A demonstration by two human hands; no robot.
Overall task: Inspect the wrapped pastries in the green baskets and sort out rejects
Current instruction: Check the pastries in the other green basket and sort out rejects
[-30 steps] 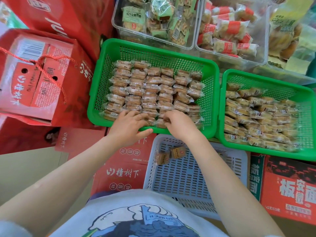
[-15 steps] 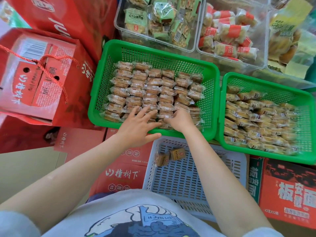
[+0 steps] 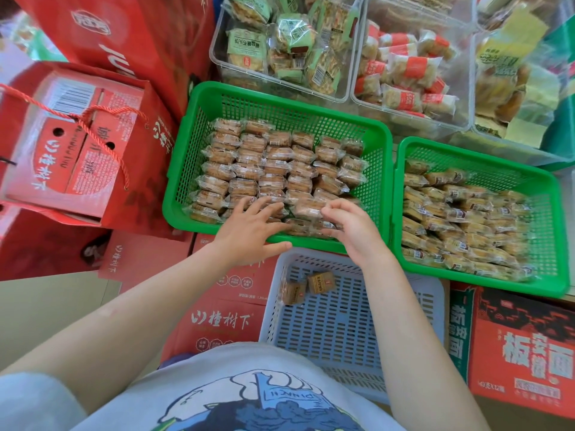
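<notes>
Two green baskets stand side by side. The left green basket holds neat rows of wrapped pastries. The right green basket holds several more wrapped pastries, loosely piled. My left hand lies flat with straight fingers on the nearest row in the left basket. My right hand pinches one wrapped pastry at the front of that basket and lifts it slightly. Below, a pale blue basket holds two brown wrapped pastries.
Clear plastic bins of other packaged snacks stand behind the green baskets. Red gift boxes with rope handles are stacked at the left. Red cartons lie under and beside the blue basket.
My left hand has opened and stretched its fingers over the front row. My right hand has risen from the row with a pastry pinched in its fingers.
</notes>
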